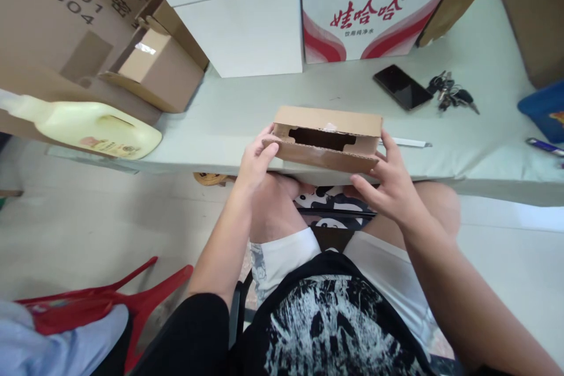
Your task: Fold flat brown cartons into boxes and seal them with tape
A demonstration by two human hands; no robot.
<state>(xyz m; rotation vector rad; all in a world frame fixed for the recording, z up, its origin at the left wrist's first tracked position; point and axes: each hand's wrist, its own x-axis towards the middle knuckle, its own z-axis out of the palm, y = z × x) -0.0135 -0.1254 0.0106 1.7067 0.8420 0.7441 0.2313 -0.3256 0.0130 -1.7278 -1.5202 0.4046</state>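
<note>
A small brown cardboard box (328, 118) lies at the near edge of the table, its opening facing me. One flap hangs down in front, and the inside looks dark. Thumb and fingers of my left hand (255, 158) grip the box's left end. On the right, my right hand (390, 179) has its fingers against the right end, with the thumb held apart below the flap. Partly hidden behind my right fingers lies a thin white box-cutter-like tool (406, 143).
A phone (402, 87) and keys (452, 93) lie right of centre. White cartons (259, 29) stand at the back. On the left are a pale yellow jug (99, 129) and an open carton (165, 70). A blue container (546, 110) and a pen (544, 147) sit far right.
</note>
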